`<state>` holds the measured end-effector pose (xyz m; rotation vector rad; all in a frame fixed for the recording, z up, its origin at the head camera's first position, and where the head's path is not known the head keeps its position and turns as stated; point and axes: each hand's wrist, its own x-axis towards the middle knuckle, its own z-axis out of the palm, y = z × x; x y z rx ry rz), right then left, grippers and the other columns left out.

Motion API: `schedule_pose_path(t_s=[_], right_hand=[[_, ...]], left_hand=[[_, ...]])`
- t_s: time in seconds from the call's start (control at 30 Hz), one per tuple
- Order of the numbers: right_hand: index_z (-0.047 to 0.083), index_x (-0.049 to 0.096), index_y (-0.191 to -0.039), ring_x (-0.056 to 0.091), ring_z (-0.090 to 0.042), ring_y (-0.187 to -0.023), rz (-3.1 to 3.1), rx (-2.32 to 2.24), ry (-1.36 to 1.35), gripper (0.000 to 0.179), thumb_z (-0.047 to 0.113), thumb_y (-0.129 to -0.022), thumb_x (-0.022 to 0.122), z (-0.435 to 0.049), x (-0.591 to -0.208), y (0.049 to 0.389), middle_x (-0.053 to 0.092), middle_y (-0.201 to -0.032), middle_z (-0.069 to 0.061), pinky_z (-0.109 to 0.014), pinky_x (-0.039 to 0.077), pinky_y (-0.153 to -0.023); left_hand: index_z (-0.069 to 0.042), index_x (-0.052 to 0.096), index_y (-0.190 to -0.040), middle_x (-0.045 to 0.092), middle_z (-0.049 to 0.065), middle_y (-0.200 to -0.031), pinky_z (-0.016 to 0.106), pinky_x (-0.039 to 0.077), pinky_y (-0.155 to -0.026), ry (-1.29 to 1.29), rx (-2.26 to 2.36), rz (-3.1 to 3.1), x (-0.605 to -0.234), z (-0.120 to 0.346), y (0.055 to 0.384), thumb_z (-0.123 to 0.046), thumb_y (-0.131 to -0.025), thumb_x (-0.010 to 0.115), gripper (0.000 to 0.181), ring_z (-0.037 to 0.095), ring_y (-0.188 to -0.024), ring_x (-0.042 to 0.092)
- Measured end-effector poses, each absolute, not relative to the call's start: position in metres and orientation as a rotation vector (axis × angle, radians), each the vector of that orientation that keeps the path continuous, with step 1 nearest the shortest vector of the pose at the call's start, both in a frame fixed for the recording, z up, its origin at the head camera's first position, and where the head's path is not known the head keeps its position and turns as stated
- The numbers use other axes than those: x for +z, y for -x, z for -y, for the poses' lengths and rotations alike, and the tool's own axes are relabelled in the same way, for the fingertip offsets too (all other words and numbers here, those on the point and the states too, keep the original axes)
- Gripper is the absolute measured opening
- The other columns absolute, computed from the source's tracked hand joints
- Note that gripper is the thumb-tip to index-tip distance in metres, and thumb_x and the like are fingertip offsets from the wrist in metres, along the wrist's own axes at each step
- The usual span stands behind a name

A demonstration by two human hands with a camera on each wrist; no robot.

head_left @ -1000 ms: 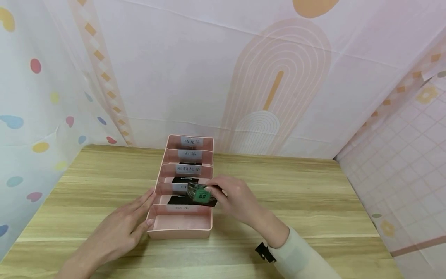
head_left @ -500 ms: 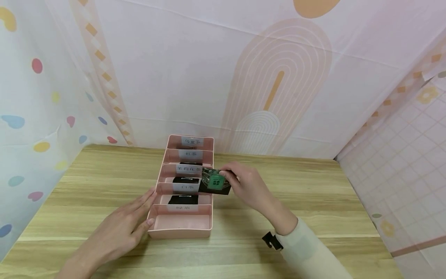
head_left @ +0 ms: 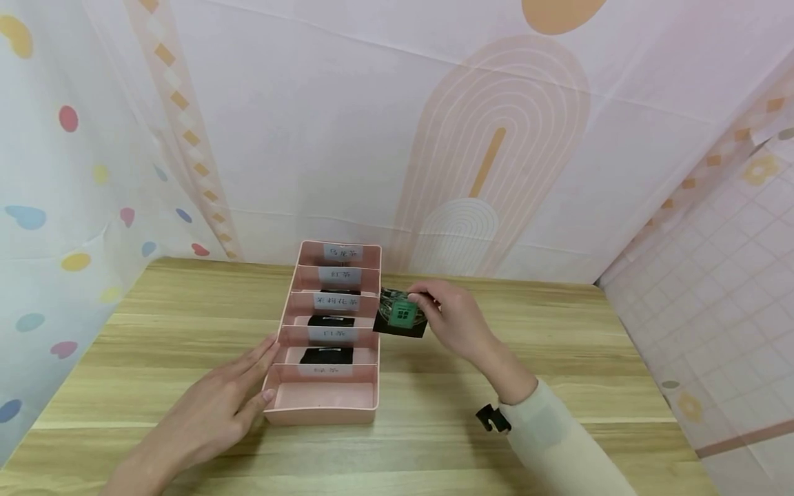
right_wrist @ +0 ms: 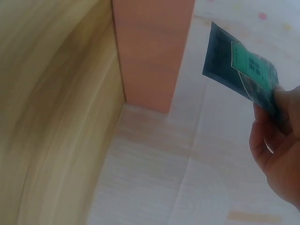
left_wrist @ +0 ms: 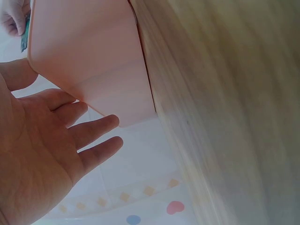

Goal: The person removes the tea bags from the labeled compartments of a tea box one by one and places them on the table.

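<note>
Between thumb and fingers my right hand [head_left: 459,320] pinches a black tea bag sachet [head_left: 402,314] with a green label, just past the right side of a pink divided box [head_left: 321,415]. The right wrist view shows the sachet [right_wrist: 239,65] held by one corner, above table height. My left hand [head_left: 214,403] lies against the box's left side with fingers extended, thumb at the near corner. In the left wrist view its fingers [left_wrist: 96,131] are straight along the box wall [left_wrist: 89,51]. Black sachets [head_left: 327,355] lie in some compartments; the nearest compartment shows only its bare floor.
White paper labels [head_left: 337,301] with handwritten characters mark the box's dividers. The box stands on a wood-grain table [head_left: 509,351], its far end near a patterned curtain [head_left: 347,138]. More curtain encloses both sides. A black strap piece [head_left: 493,418] hangs at my right sleeve.
My right hand has carried the green-labelled sachet up and to the right, from over the box's near compartments to beyond its right edge. The left hand and box have stayed put.
</note>
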<state>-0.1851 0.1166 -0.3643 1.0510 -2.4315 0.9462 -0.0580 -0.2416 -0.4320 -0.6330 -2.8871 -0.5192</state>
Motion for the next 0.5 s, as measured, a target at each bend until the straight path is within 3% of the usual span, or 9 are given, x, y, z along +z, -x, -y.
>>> schedule_pose_path(t_s=[0.5], right_hand=[[-0.001,0.076,-0.107,0.057,-0.013,-0.07,2.525,0.995,-0.955,0.011,0.004,-0.101,0.067,-0.132,-0.379,0.204,0.073,-0.089,-0.007,-0.032,0.054,-0.066]], left_hand=[[0.001,0.045,-0.157,0.041,0.015,-0.164,0.058,0.047,-0.107,0.645,-0.518,2.848,-0.431,0.242,0.056,-0.026,-0.098,0.071,0.07,0.038,-0.14,0.052]])
